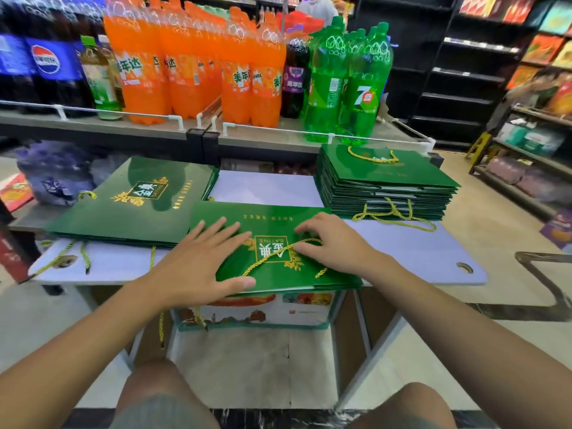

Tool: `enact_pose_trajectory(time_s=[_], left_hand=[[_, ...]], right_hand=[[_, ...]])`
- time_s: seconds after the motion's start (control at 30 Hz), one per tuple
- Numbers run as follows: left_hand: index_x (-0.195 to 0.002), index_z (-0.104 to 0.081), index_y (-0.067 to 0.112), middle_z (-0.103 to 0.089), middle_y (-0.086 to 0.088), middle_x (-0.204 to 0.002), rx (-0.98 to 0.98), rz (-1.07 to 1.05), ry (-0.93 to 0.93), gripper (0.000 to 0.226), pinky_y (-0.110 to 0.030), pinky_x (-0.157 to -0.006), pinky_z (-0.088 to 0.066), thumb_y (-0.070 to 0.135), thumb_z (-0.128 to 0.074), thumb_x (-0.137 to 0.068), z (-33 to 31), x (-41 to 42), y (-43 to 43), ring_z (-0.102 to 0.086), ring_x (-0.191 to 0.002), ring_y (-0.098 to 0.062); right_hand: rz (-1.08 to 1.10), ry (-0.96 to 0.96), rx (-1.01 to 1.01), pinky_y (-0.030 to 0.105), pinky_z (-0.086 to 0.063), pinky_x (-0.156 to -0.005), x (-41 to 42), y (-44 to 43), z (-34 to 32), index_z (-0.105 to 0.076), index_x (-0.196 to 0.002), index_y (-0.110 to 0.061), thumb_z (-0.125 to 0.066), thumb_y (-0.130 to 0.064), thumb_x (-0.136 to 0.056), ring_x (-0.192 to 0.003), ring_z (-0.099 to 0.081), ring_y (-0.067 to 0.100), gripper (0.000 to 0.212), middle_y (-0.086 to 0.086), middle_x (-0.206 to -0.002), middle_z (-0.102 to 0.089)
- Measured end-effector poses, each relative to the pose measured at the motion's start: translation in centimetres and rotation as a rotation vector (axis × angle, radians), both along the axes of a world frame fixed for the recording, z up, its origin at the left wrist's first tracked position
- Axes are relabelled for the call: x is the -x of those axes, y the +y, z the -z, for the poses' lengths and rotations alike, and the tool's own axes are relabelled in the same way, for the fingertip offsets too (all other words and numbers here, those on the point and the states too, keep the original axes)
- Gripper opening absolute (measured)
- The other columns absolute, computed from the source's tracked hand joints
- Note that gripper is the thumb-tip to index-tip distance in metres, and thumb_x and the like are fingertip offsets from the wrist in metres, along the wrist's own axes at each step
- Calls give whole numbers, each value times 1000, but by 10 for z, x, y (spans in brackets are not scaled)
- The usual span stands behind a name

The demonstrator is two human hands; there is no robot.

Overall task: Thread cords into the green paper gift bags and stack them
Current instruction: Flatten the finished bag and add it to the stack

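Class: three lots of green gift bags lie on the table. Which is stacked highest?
The right-hand stack, below the green bottles: many bags deep. The left pile and the near middle pile lie low.

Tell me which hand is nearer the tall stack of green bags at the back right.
Right. The right hand rests on the front bag, close to the near left corner of the stack; the left hand presses that bag's left side, farther off.

Shelf (93,122) behind the bench (418,252) carries large bottles: cola bottles (46,60) at left, one tea bottle (99,78), orange soda bottles (192,66) in the middle, one purple bottle (295,78), green soda bottles (349,85) at right. A printed box (263,311) sits under the bench. Black shelving (458,88) stands at right rear.
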State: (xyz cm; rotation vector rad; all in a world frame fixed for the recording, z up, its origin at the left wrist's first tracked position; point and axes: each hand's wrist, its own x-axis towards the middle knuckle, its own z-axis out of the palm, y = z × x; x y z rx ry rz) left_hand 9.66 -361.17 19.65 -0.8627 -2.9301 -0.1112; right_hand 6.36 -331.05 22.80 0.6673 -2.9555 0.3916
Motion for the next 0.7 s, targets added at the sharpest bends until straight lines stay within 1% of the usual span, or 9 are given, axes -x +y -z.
enact_pose_trajectory(time_s=[0.1,0.13,0.2,0.27,0.3,0.37,0.43,0.53,0.7], left_hand=[[-164,-2,37,4,10,-171,46,-24,-25,111,-42,-128,6,101,0,-73,6,0,-1,11,-157,-9],[-164,-4,36,3,10,-171,48,-19,-32,112,-41,-128,6,101,0,-72,7,0,-1,10,-157,-9],[-164,-4,37,2,11,-171,35,-13,-52,113,-39,-128,5,102,-2,-72,8,1,0,8,-157,-7],[-164,-3,37,2,12,-171,37,-8,-69,111,-36,-128,6,101,-7,-73,8,0,0,8,-157,-6],[-164,-3,37,3,12,-171,39,-5,-70,110,-35,-128,7,100,-10,-74,8,1,0,9,-156,-6],[-164,-5,36,3,12,-171,35,1,-68,110,-34,-127,8,100,-11,-74,9,2,0,9,-156,-5],[-164,-5,37,3,12,-171,30,6,-73,110,-33,-126,9,101,-10,-73,10,2,-1,9,-156,-4],[-163,-5,39,3,14,-171,24,12,-86,109,-33,-127,8,101,-14,-74,10,3,-2,10,-156,-3],[-164,-5,38,4,14,-170,28,14,-89,109,-34,-127,7,100,-16,-75,10,3,-1,10,-156,-4]], right_hand=[[-64,-1,-15,42,-51,-92,20,-25,5,-65,-100,-33,-62,-44,-98,-98,-56,14,11,-8,-103,-60],[-81,4,-4,42,-52,-88,24,-32,5,-61,-97,-31,-60,-39,-100,-92,-57,13,8,-9,-99,-60],[-96,-39,124,37,-52,-76,28,-43,5,-54,-100,-26,-52,-32,-105,-78,-60,8,8,-10,-87,-65],[-105,-107,258,27,-43,-62,30,-55,5,-51,-102,-23,-47,-28,-108,-61,-57,0,9,-8,-71,-64],[-96,-100,263,27,-38,-58,32,-60,5,-52,-103,-23,-46,-29,-108,-58,-54,0,10,-8,-66,-61],[-55,-3,145,32,-35,-59,38,-68,5,-58,-101,-24,-46,-40,-107,-64,-54,5,21,-9,-69,-60],[-21,116,-30,33,-34,-60,46,-70,6,-60,-86,-25,-41,-50,-107,-72,-54,19,37,-9,-70,-57],[5,165,-143,32,-27,-55,55,-70,11,-46,-65,-22,-34,-54,-107,-67,-50,22,54,-7,-63,-49],[-4,217,-217,29,-25,-51,61,-74,21,-53,-66,-18,-30,-56,-108,-61,-50,20,61,-4,-61,-51]])
